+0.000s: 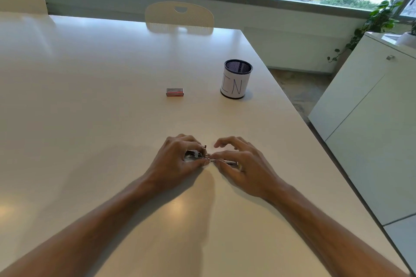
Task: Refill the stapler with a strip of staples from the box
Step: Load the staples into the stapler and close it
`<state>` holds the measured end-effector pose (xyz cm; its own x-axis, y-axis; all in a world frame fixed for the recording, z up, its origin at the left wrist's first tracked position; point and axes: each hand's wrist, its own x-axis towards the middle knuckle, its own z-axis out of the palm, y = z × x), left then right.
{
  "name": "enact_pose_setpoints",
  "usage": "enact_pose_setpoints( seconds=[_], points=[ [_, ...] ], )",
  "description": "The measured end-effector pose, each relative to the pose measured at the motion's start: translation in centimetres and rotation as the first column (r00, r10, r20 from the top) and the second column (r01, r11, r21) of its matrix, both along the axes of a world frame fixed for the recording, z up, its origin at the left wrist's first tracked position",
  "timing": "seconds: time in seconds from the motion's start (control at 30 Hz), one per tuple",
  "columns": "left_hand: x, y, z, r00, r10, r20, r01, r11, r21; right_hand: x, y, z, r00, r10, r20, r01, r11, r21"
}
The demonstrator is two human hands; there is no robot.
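A small metal stapler (199, 155) lies on the white table (112, 96) between my two hands, mostly covered by them. My left hand (180, 157) grips its left end. My right hand (238, 159) pinches a thin metal piece that sticks out of the stapler to the right; whether it is a staple strip or the tray I cannot tell. The small red and grey staple box (175, 92) lies farther back on the table, apart from both hands, and looks shut.
A mesh pen cup (236, 80) with a white label marked "IN" stands right of the box. The table's right edge runs close to my right arm. A white cabinet (371, 108) stands beyond it. A chair (179, 17) sits at the far side.
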<state>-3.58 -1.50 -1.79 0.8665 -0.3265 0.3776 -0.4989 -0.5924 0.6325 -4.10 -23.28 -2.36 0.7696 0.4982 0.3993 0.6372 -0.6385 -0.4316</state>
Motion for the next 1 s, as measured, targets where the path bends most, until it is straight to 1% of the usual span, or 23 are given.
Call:
enact_pose_setpoints(
  seconds=[0.17, 0.27, 0.4, 0.57, 0.7, 0.77, 0.9, 1.0],
  points=[
    [-0.1, -0.2, 0.0, 0.999, 0.035, -0.014, -0.036, 0.999, -0.026, -0.4, -1.5, -0.2, 0.999, -0.048, 0.016, 0.047, 0.998, 0.052],
    [0.0, 0.0, 0.0, 1.0, 0.026, -0.013, -0.026, 0.999, -0.021, -0.7, -2.2, -0.5, 0.999, -0.038, 0.005, 0.038, 0.997, 0.075],
    [-0.4, -0.1, 0.3, 0.999, 0.04, -0.011, -0.04, 0.996, -0.077, -0.6, -2.8, -0.5, 0.999, -0.028, -0.027, 0.031, 0.992, 0.123],
    [-0.7, -0.3, 0.6, 0.998, 0.039, -0.042, -0.045, 0.986, -0.161, -0.8, -2.8, -0.2, 1.0, 0.012, -0.01, -0.012, 0.999, 0.053],
    [-0.7, -0.4, 0.6, 0.998, 0.029, -0.059, -0.04, 0.982, -0.185, -0.8, -2.8, -0.1, 0.999, 0.039, 0.028, -0.039, 0.999, -0.014],
    [-0.6, -0.5, 0.4, 1.0, 0.013, -0.024, -0.016, 0.99, -0.14, -0.7, -2.8, -0.1, 0.999, 0.035, 0.031, -0.035, 0.999, -0.011],
    [-0.5, -0.9, 0.4, 0.993, -0.084, 0.087, 0.081, 0.996, 0.042, -0.7, -2.8, -0.1, 0.999, 0.026, 0.022, -0.027, 0.999, 0.032],
    [-0.5, -1.1, 0.5, 0.983, -0.137, 0.121, 0.126, 0.988, 0.089, -0.6, -2.8, -0.2, 1.0, 0.006, 0.005, -0.006, 0.997, 0.079]
  ],
)
